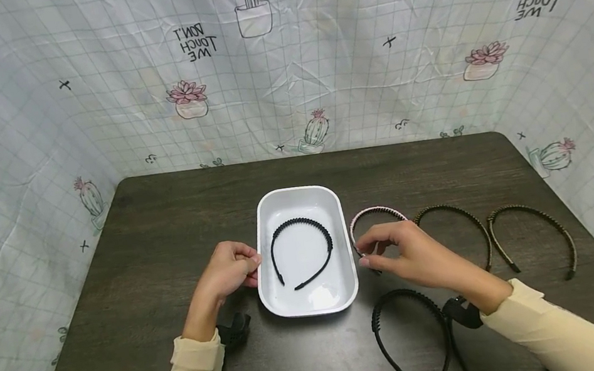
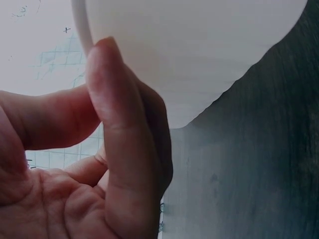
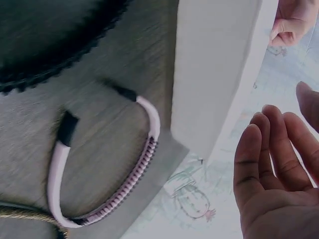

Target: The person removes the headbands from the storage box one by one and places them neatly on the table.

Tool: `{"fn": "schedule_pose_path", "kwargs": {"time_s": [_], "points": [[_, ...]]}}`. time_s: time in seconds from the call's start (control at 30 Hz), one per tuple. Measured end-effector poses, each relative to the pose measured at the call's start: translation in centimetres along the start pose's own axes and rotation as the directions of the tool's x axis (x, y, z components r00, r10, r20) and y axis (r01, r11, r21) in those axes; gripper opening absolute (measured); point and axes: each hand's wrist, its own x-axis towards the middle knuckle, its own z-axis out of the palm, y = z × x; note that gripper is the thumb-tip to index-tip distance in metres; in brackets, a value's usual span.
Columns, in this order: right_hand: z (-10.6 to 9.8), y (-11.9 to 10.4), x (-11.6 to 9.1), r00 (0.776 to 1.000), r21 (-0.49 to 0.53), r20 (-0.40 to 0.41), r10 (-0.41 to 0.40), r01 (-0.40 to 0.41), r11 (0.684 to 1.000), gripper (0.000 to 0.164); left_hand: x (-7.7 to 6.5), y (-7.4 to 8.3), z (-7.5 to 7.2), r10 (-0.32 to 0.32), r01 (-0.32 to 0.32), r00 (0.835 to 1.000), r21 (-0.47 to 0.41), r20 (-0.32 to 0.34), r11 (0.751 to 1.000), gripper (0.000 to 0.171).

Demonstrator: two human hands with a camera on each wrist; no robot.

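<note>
My left hand [image 1: 227, 267] pinches the left rim of a white tray [image 1: 267, 291] between thumb and fingers. Inside the tray lies a black headband [image 1: 330, 239] with a ridged top. Past the tray's right side, my right hand [image 1: 410, 253] hovers with loosely bent fingers and nothing in them. Below it, partly covered in the head view, is a pink headband [image 1: 374, 209] with black tips. The right wrist view shows that pink headband [image 3: 122, 186] whole, on the table beside the tray wall [image 3: 212, 74].
Two brownish-gold headbands [image 1: 451, 208] [image 1: 534, 206] lie on the table's right side. Nearer the front edge is another black headband [image 1: 403, 293], with a further dark one partly under the right forearm. A printed curtain [image 1: 315, 69] surrounds the dark table [image 1: 175, 209].
</note>
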Motion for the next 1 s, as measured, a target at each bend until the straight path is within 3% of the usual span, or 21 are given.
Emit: {"fn": "schedule_pose_path", "kwargs": {"time_s": [0.33,0.57,1.0], "points": [[0.5,-1.5,2.4,1.000,-0.004,0.003,-0.013,0.013,1.000,0.018,0.1,-0.1,0.0,0.006,-0.006,1.000,0.003,0.004,1.000,0.022],[0.6,-2.2,3.7,0.999,-0.016,0.027,0.027,-0.027,1.000,0.017,0.3,-0.4,0.0,-0.004,0.004,1.000,0.002,-0.009,1.000,0.021],[1.1,-3.3,6.4,0.995,0.054,0.061,0.081,-0.084,0.995,0.014,0.3,-0.3,0.2,-0.013,0.013,1.000,-0.004,-0.013,1.000,0.020]]}}
